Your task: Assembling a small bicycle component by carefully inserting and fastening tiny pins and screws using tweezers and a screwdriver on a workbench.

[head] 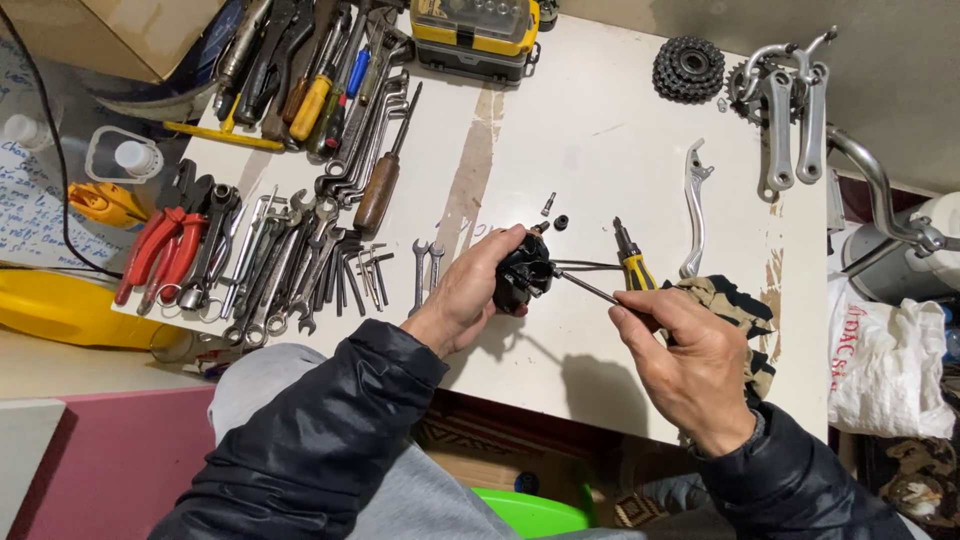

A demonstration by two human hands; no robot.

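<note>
Fingers of your left hand (465,295) are wrapped shut around a small black brake part (522,278), which you hold just above the white bench (600,130), near the middle of its front half. Your right hand (690,365) sits at about four o'clock from that part, well clear of it, its fingers pinched closed on the rear end of a thin metal tool shaft (590,290). The handle, if it has one, is hidden inside your palm, so you cannot tell from here what kind of driver it is.

The relation that matters is the line of that shaft: its long axis runs from your right hand toward ten o'clock, and its tip meets the right face of the black part. Whether the tip is seated in a screw or only touching cannot be made out. Your left hand is the one on the part; your right reaches it only through the tool.

Thin dark cable ends leave the part toward three o'clock, just above the shaft. A yellow-and-black screwdriver (632,262) lies on the bench at two o'clock from the part, beside a silver brake lever (694,205). Two small loose fasteners (555,215) lie at twelve o'clock, near the part. A crumpled glove (735,305) rests under your right hand.
</note>
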